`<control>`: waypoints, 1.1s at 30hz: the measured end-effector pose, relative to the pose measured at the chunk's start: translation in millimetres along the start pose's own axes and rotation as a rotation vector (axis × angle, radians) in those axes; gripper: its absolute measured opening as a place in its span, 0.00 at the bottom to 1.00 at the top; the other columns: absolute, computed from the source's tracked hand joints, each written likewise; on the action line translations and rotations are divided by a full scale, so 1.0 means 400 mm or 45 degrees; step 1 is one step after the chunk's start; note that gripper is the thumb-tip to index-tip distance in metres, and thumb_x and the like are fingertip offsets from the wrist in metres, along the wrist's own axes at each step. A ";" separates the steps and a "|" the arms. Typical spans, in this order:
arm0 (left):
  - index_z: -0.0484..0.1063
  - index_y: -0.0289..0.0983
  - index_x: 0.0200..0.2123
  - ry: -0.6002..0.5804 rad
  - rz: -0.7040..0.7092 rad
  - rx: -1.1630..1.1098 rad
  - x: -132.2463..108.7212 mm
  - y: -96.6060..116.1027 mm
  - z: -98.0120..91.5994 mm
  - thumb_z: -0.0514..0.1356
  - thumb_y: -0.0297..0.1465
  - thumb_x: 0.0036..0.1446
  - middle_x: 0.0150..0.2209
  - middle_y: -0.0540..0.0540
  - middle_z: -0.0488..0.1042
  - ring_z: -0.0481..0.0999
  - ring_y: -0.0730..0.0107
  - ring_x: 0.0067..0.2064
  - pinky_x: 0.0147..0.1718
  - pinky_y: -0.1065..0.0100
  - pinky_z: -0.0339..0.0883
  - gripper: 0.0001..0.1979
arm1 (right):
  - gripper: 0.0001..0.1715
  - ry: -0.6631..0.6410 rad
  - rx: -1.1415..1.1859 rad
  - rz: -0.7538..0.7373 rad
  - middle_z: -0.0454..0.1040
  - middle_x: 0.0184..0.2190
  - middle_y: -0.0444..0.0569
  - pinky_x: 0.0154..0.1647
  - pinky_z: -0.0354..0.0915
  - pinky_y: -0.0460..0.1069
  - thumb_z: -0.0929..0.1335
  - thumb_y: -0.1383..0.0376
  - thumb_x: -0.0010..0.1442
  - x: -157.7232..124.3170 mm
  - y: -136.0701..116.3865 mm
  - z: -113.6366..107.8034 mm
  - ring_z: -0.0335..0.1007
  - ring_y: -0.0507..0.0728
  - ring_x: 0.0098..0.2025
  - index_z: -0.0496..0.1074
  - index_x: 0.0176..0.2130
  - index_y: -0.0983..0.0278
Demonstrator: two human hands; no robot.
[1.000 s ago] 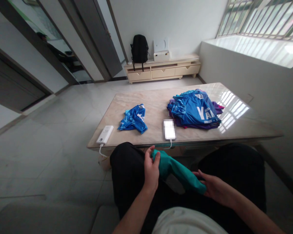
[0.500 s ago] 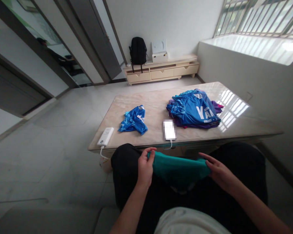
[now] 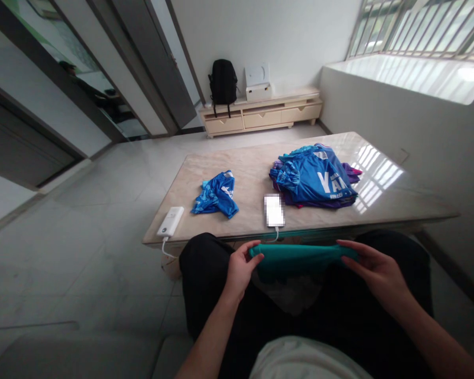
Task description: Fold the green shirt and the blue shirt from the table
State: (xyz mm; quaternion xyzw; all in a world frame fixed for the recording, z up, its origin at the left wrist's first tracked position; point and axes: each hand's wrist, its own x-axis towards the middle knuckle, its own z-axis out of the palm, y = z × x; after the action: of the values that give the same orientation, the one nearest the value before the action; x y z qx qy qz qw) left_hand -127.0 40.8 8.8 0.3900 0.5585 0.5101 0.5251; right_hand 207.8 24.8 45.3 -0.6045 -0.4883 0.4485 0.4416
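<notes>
A teal garment [image 3: 300, 259] is stretched level between my two hands above my lap, just below the near table edge. My left hand [image 3: 240, 268] pinches its left end with fingers closed. At the other end, my right hand [image 3: 375, 271] grips it with fingers curled over the cloth. I sit with black trousers [image 3: 205, 284] under the garment. A crumpled blue shirt [image 3: 217, 193] lies on the marble table [image 3: 253, 173] at the left. A pile of blue and purple shirts [image 3: 316, 176] lies at the right.
A white power bank [image 3: 170, 221] with a cable sits at the table's near left corner. A phone [image 3: 274, 210] lies near the front edge. A low cabinet [image 3: 260, 113] with a black backpack [image 3: 223, 82] stands at the far wall.
My hands have moved apart and the right hand has risen, pulling the teal garment from a slanted bunch into a level, taut strip.
</notes>
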 end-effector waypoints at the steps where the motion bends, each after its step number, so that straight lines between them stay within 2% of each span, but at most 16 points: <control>1: 0.82 0.39 0.49 -0.034 0.019 0.056 -0.001 0.003 -0.002 0.75 0.29 0.46 0.46 0.42 0.82 0.80 0.60 0.46 0.47 0.65 0.72 0.24 | 0.32 0.006 -0.092 -0.032 0.81 0.47 0.50 0.48 0.73 0.55 0.77 0.47 0.50 0.002 -0.005 -0.009 0.76 0.64 0.46 0.81 0.51 0.57; 3: 0.83 0.42 0.48 -0.049 0.110 0.213 -0.004 0.008 -0.005 0.72 0.23 0.46 0.49 0.43 0.82 0.79 0.57 0.52 0.54 0.61 0.70 0.24 | 0.30 0.057 -0.268 -0.099 0.81 0.47 0.48 0.49 0.72 0.57 0.76 0.46 0.51 0.002 -0.013 -0.024 0.76 0.65 0.46 0.81 0.50 0.55; 5: 0.83 0.45 0.47 -0.041 0.228 0.360 -0.006 0.009 -0.006 0.69 0.20 0.48 0.49 0.45 0.82 0.79 0.57 0.53 0.57 0.60 0.68 0.23 | 0.27 0.126 -0.397 -0.182 0.81 0.46 0.47 0.50 0.71 0.58 0.74 0.45 0.54 -0.001 -0.019 -0.032 0.76 0.66 0.46 0.82 0.49 0.53; 10: 0.83 0.45 0.46 -0.014 0.473 0.652 -0.011 0.000 0.002 0.63 0.21 0.57 0.42 0.45 0.81 0.80 0.58 0.46 0.49 0.61 0.70 0.18 | 0.18 0.316 -0.623 -0.478 0.80 0.46 0.47 0.53 0.69 0.58 0.70 0.47 0.62 -0.010 -0.014 -0.030 0.76 0.65 0.47 0.83 0.44 0.52; 14: 0.82 0.43 0.46 -0.004 0.650 0.878 -0.017 -0.001 0.007 0.58 0.19 0.61 0.41 0.44 0.79 0.78 0.58 0.45 0.47 0.60 0.71 0.18 | 0.15 0.389 -0.744 -0.649 0.77 0.44 0.49 0.46 0.69 0.55 0.67 0.53 0.67 -0.006 -0.007 -0.030 0.74 0.60 0.42 0.83 0.40 0.54; 16: 0.81 0.42 0.44 0.007 0.746 0.981 -0.023 0.008 0.005 0.57 0.20 0.63 0.42 0.43 0.77 0.77 0.58 0.46 0.48 0.60 0.71 0.16 | 0.16 0.417 -0.773 -0.714 0.75 0.44 0.50 0.46 0.69 0.54 0.67 0.54 0.67 -0.004 -0.011 -0.036 0.73 0.60 0.43 0.83 0.38 0.56; 18: 0.80 0.41 0.43 0.006 0.852 1.075 -0.027 0.027 -0.002 0.57 0.21 0.64 0.48 0.41 0.76 0.75 0.57 0.49 0.49 0.59 0.71 0.13 | 0.16 0.421 -0.778 -0.768 0.74 0.49 0.52 0.50 0.69 0.56 0.67 0.55 0.67 -0.003 -0.018 -0.051 0.73 0.61 0.46 0.82 0.37 0.58; 20: 0.79 0.39 0.43 -0.080 0.951 1.157 -0.019 0.056 -0.013 0.57 0.21 0.65 0.51 0.40 0.76 0.75 0.57 0.52 0.51 0.58 0.70 0.12 | 0.15 0.394 -0.807 -0.797 0.76 0.51 0.51 0.53 0.68 0.58 0.66 0.55 0.67 0.007 -0.030 -0.074 0.74 0.63 0.48 0.81 0.37 0.58; 22: 0.78 0.39 0.43 -0.244 1.002 1.235 0.017 0.099 -0.021 0.56 0.21 0.65 0.47 0.41 0.79 0.77 0.58 0.49 0.51 0.59 0.70 0.12 | 0.15 0.356 -0.884 -0.793 0.80 0.46 0.48 0.51 0.69 0.59 0.66 0.54 0.67 0.038 -0.052 -0.102 0.75 0.64 0.47 0.81 0.38 0.55; 24: 0.79 0.38 0.43 -0.376 1.012 1.308 0.090 0.163 -0.015 0.57 0.22 0.65 0.40 0.43 0.81 0.79 0.59 0.45 0.48 0.60 0.72 0.11 | 0.13 0.343 -0.975 -0.741 0.82 0.39 0.46 0.42 0.71 0.59 0.68 0.54 0.64 0.102 -0.099 -0.126 0.77 0.65 0.40 0.82 0.38 0.53; 26: 0.80 0.38 0.44 -0.409 1.039 1.363 0.199 0.257 0.011 0.59 0.24 0.65 0.42 0.43 0.82 0.80 0.59 0.46 0.48 0.62 0.72 0.10 | 0.07 0.379 -1.039 -0.595 0.81 0.30 0.45 0.34 0.70 0.55 0.74 0.57 0.58 0.200 -0.180 -0.140 0.76 0.61 0.29 0.84 0.36 0.55; 28: 0.80 0.38 0.44 -0.356 1.070 1.449 0.321 0.389 0.057 0.61 0.27 0.64 0.42 0.44 0.83 0.80 0.59 0.46 0.47 0.63 0.71 0.08 | 0.09 0.422 -0.969 -0.467 0.74 0.18 0.43 0.34 0.71 0.53 0.78 0.63 0.55 0.316 -0.302 -0.145 0.73 0.56 0.23 0.85 0.38 0.63; 29: 0.81 0.38 0.43 -0.282 1.101 1.490 0.378 0.468 0.085 0.62 0.28 0.64 0.41 0.44 0.83 0.80 0.58 0.44 0.46 0.63 0.71 0.07 | 0.13 0.410 -0.822 -0.476 0.72 0.16 0.41 0.34 0.71 0.52 0.77 0.64 0.56 0.374 -0.375 -0.149 0.72 0.52 0.22 0.84 0.42 0.67; 31: 0.80 0.36 0.43 -0.090 1.263 1.464 0.468 0.640 0.143 0.64 0.29 0.63 0.39 0.45 0.82 0.80 0.60 0.42 0.44 0.64 0.69 0.07 | 0.20 0.417 -0.408 -0.562 0.71 0.17 0.40 0.33 0.70 0.52 0.77 0.69 0.55 0.474 -0.532 -0.166 0.72 0.49 0.20 0.79 0.45 0.81; 33: 0.79 0.34 0.47 0.083 1.477 1.380 0.515 0.807 0.192 0.64 0.29 0.65 0.40 0.46 0.81 0.79 0.64 0.43 0.46 0.65 0.67 0.09 | 0.25 0.417 -0.299 -0.661 0.79 0.30 0.48 0.34 0.67 0.50 0.71 0.68 0.59 0.547 -0.682 -0.205 0.79 0.52 0.30 0.72 0.50 0.88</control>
State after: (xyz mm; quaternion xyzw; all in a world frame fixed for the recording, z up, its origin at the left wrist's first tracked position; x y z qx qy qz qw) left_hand -113.3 309.9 291.5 0.8049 0.4517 0.3705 -0.1039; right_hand 261.2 269.1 303.1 -0.5707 -0.5970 0.1582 0.5411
